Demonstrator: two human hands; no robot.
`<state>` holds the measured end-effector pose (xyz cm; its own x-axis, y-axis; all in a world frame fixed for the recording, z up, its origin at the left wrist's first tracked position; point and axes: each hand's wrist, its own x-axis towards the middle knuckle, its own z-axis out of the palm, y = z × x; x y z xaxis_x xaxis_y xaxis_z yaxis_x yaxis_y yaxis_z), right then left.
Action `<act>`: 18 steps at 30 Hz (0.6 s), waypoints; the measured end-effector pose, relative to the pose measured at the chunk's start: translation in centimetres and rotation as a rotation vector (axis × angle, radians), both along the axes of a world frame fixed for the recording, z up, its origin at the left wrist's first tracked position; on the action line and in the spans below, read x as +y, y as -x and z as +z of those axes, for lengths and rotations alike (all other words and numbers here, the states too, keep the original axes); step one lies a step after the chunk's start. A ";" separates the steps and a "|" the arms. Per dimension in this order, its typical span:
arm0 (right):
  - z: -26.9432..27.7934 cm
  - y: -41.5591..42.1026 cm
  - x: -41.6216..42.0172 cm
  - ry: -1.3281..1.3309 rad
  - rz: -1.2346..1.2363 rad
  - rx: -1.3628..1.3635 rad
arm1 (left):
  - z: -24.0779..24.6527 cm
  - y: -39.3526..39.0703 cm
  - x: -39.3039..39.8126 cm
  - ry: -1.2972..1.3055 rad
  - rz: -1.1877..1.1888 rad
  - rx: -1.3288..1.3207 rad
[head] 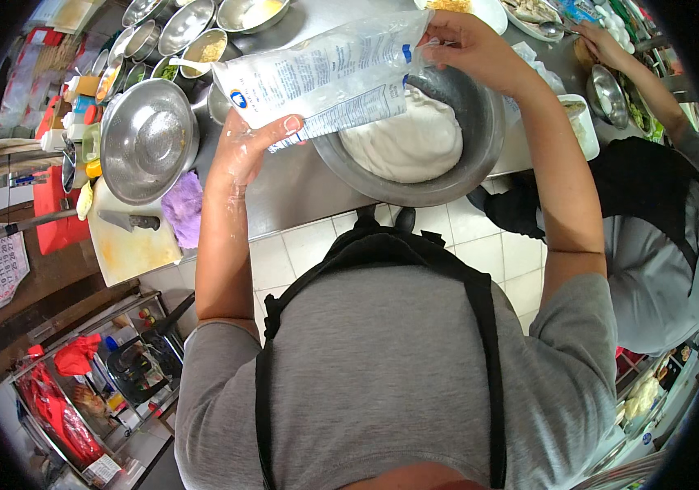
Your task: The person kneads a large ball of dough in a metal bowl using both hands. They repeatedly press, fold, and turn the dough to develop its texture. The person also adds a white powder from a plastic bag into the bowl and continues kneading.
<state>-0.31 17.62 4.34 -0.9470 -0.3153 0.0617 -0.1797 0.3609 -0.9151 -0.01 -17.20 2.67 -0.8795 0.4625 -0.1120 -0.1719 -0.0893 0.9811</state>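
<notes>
A clear plastic bag (331, 76) with blue printing is stretched between my two hands, above the steel table. My left hand (254, 138), dusted with white on thumb and wrist, grips its lower left end. The fingers of my right hand (462, 49) pinch the upper right end. Beneath the bag's right part, a mound of white dough or powder (410, 144) lies in a wide metal bowl (484, 147) at the table's front edge. The bag hides part of the mound and of the bowl's left rim.
A perforated metal colander (150, 141) stands at left, near a purple cloth (184, 208) and a knife (128, 220) on a cutting board (135, 254). Small metal bowls (187, 27) crowd the upper left. A co-worker's arm (643, 73) reaches over dishes at right, beside a white tray (588, 131).
</notes>
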 end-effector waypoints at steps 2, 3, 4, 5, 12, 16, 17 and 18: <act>-1.5 -0.4 0.2 0.017 -0.019 -0.052 | 0.0 0.1 0.0 0.036 0.004 0.028; -2.1 -0.3 0.4 0.028 -0.016 -0.086 | 0.0 0.1 0.0 0.052 0.006 0.042; -2.6 -0.5 0.7 0.039 -0.013 -0.121 | 0.2 0.1 0.1 0.070 0.005 0.043; -3.0 -0.7 0.9 0.060 -0.019 -0.129 | 0.4 0.1 0.2 0.089 0.002 0.043; -1.9 -1.8 -1.3 0.111 0.050 -0.063 | 0.4 -0.1 -0.8 0.071 0.004 0.094; 0.7 -1.0 -3.1 0.119 0.134 -0.041 | -0.7 -0.5 -2.2 -0.002 0.076 -0.038; 1.1 -0.8 -3.6 0.103 0.134 -0.054 | -1.1 -0.8 -2.6 -0.027 0.111 -0.052; 1.3 -0.5 -4.2 0.086 0.132 -0.067 | -1.1 -1.0 -2.6 -0.054 0.144 -0.067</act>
